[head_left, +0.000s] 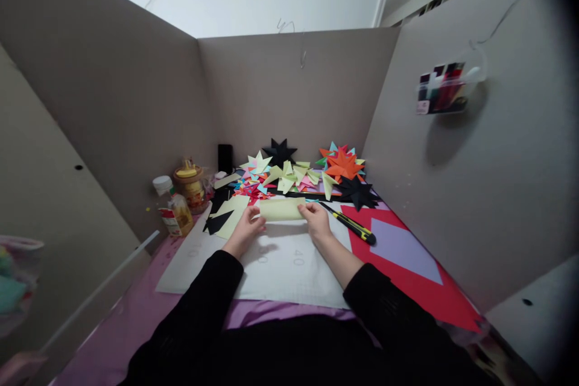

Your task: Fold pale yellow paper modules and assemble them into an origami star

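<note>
A pale yellow-green strip of paper (283, 211) is stretched between my two hands, raised a little above a white sheet (280, 271) with faint printed numbers. My left hand (248, 229) pinches its left end between thumb and fingers. At the other end, my right hand (316, 221) grips the paper with thumb and fingertips. Whether the strip is folded double I cannot tell. Just right of my right hand lies a black and yellow utility knife (355, 228), partly on red paper. More pale paper (235, 217) and a black piece (220, 223) lie left of my left hand.
Folded paper stars, among them a black star (358, 193) and an orange star (344, 165), crowd the back. A bottle (174, 208) and a jar (190, 186) stand at left. Red paper (407, 277) under a lilac sheet (404, 248) covers the right. Grey partitions (294, 90) enclose the desk.
</note>
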Demonstrator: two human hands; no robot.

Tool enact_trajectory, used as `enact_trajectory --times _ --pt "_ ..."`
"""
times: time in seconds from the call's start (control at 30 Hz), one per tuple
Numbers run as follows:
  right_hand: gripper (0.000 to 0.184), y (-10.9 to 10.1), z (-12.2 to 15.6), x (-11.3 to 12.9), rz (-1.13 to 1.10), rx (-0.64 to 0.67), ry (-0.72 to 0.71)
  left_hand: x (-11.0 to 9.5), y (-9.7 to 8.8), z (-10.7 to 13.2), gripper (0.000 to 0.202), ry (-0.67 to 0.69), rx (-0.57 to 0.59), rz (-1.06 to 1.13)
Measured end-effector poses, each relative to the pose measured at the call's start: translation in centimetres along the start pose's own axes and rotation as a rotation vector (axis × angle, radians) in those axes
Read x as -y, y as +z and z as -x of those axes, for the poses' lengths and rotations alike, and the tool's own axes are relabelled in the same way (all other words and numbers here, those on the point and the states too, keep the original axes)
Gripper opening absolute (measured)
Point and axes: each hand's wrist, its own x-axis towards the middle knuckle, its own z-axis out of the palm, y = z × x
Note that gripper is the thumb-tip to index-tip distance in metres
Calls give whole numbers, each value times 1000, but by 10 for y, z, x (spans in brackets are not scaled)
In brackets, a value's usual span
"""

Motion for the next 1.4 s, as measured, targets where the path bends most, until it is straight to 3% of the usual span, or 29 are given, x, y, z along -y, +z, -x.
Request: enact_trajectory --times 0.1,0.2,0.43,1.17,1.4 --pt "30 2 2 0 -2 10 2 2 4 2 36 52 -8 -129" --pt "30 5 5 2 -15 21 16 3 4 1 29 106 -107 -197" --pt "32 9 8 5 -65 9 48 3 -1 -4 31 136 -216 -186" --pt "33 10 10 9 -42 5 4 0 2 -1 34 208 -305 -256" --pt "39 8 10 8 -102 68 57 3 0 -2 35 216 -297 -251"
